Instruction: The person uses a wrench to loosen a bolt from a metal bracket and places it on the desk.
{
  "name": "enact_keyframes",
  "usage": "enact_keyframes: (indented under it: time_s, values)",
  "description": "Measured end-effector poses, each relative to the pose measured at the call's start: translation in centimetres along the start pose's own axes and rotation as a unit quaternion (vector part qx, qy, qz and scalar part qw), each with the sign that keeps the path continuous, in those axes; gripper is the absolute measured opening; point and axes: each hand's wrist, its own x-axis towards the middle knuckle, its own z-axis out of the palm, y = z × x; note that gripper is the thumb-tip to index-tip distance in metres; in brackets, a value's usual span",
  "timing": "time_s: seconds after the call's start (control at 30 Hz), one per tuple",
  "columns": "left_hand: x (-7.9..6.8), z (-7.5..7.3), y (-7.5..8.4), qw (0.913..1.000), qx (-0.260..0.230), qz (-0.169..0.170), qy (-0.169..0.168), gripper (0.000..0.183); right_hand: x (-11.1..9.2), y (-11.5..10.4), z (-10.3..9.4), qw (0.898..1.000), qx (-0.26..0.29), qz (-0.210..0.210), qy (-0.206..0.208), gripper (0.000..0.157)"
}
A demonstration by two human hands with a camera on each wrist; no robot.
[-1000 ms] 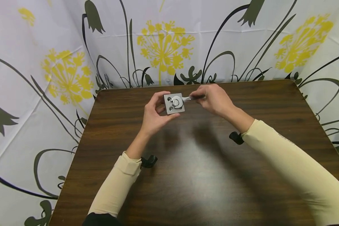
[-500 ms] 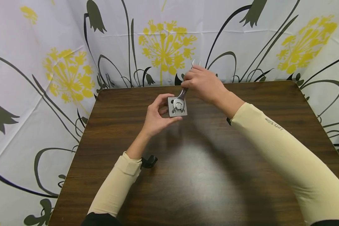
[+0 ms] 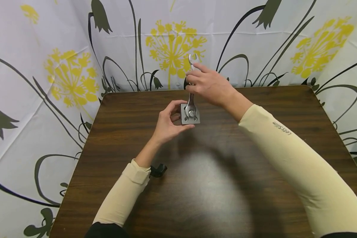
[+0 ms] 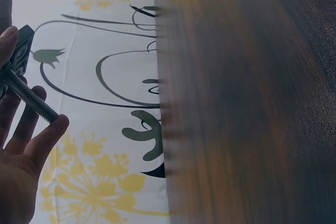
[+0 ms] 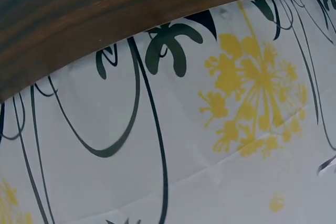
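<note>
A square grey metal block (image 3: 190, 122) with holes in its face is held above the table by my left hand (image 3: 166, 127), thumb along the lower edge and fingers at the upper side. Around the bolt head (image 3: 191, 113) on that face fits one end of a silver open-end wrench (image 3: 191, 98). My right hand (image 3: 209, 84) grips the wrench's shank, index finger raised near its far forked end. In the left wrist view, a threaded bolt shank (image 4: 34, 100) sticks out of the block (image 4: 23, 45), a fingertip by its end. The right wrist view does not show the right hand.
Below the hands lies a dark wood-grain table (image 3: 122, 138). A white curtain (image 3: 119, 46) with yellow and grey flowers hangs along its back and sides. A black wrist-camera piece (image 3: 158, 171) juts from the left sleeve.
My right hand has swung the wrench counterclockwise, from pointing right to pointing up and away. The block in my left hand has shifted slightly right and down in the view.
</note>
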Motion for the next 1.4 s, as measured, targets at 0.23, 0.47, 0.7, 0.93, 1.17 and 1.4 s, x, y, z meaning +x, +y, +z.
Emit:
enact_keyframes:
  time_s: [0.23,0.47,0.7,0.93,1.17,1.4]
  values:
    - [0.0,-0.3,1.7,0.9998,-0.007,0.003,0.017,0.071,-2.3,-0.1,-0.7,0.968,0.115,0.221,0.002,0.025]
    - [0.1,-0.4,1.9,0.9995,-0.007,0.008,0.031,0.072,-5.2,-3.2,-2.0,0.820,0.314,0.471,-0.086,0.025]
    - [0.1,-0.5,2.0,0.9987,-0.004,0.010,0.050,0.071,-5.4,-7.9,-2.6,0.537,0.618,0.574,-0.022,0.029]
    - [0.1,-0.4,2.1,0.9983,-0.010,0.007,0.057,0.070,-4.1,-12.6,-3.7,0.341,0.745,0.573,0.025,0.031]
    - [0.2,-0.4,2.2,0.9971,-0.001,0.020,0.073,0.066,-3.0,-15.8,-3.5,0.289,0.788,0.541,0.060,0.031]
    - [0.4,-0.2,2.0,0.9958,-0.003,0.029,0.087,0.068,-2.0,-16.9,-2.9,0.267,0.789,0.547,0.081,0.027]
